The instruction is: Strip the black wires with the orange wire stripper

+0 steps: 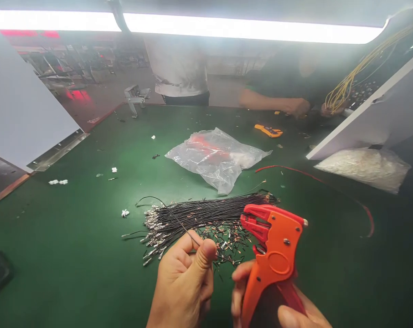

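My left hand (186, 282) pinches one thin black wire (179, 223) between thumb and forefinger, low in the middle of the view. The wire runs up and left over a bundle of black wires with metal terminals (206, 214) lying on the green table (73, 237). My right hand (288, 310) grips an orange and red wire stripper (273, 255), its jaws pointing left, close to my left thumb. Small stripped bits of wire (232, 248) lie scattered below the bundle.
A clear plastic bag (216, 157) lies beyond the bundle, a red wire (316, 180) curves to the right, and a bag of white parts (363, 166) sits under a white panel (370, 114). Across the table, another person's hands (297, 107) handle yellow wires (343, 89) near an orange tool (268, 131).
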The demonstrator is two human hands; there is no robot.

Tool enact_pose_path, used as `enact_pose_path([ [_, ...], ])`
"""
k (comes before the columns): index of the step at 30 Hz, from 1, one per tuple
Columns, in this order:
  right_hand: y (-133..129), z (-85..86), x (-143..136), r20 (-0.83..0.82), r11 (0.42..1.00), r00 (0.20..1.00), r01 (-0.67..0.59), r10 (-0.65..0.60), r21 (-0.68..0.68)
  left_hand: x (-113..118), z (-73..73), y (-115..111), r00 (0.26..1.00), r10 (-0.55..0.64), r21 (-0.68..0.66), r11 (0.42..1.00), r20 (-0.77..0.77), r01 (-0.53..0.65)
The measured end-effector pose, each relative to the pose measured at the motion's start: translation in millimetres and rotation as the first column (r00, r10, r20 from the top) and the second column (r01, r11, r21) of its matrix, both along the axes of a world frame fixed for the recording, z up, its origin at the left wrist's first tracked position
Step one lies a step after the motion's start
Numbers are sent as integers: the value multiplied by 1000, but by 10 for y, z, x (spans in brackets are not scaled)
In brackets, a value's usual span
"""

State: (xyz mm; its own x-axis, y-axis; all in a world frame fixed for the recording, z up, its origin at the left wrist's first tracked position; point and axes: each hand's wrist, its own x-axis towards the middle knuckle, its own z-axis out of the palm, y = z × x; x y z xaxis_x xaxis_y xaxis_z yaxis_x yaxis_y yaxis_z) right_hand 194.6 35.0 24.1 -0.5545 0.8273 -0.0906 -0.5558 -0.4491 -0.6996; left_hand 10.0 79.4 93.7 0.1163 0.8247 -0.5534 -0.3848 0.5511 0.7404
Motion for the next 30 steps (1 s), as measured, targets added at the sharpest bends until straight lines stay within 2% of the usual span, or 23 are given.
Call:
enact_pose_path([
  [3,16,136,15,48,997,998,54,-51,-58,35,16,-17,997,61,3,998,-39,-61],
  [5,17,216,27,96,993,989,111,-108,-26,45,29,-23,991,98,66,994,-90,-92],
  [8,19,279,49,163,983,969,183,-185,25,61,29,-36,980,90,215,975,-177,-50],
  [10,31,286,73,163,980,966,199,-200,22,79,2,-50,961,68,329,944,-269,26],
  [13,56,278,132,161,978,965,208,-208,15,97,-82,-72,932,38,486,860,-359,152],
  [17,58,258,205,244,974,943,214,-226,72,64,-230,-79,901,-9,654,685,-433,321],
  [19,44,236,217,248,970,938,225,-242,97,43,-291,-76,859,6,699,585,-512,412],
  [21,32,208,216,245,965,935,241,-259,101,45,-332,-82,810,69,718,510,-583,474],
  [25,34,188,210,206,953,931,284,-300,104,111,-374,-126,756,213,745,465,-619,479],
  [27,42,210,208,163,957,945,267,-282,113,133,-392,-153,719,247,743,410,-649,529],
  [30,36,245,190,149,972,963,211,-225,109,121,-421,-187,626,320,703,323,-711,634],
])
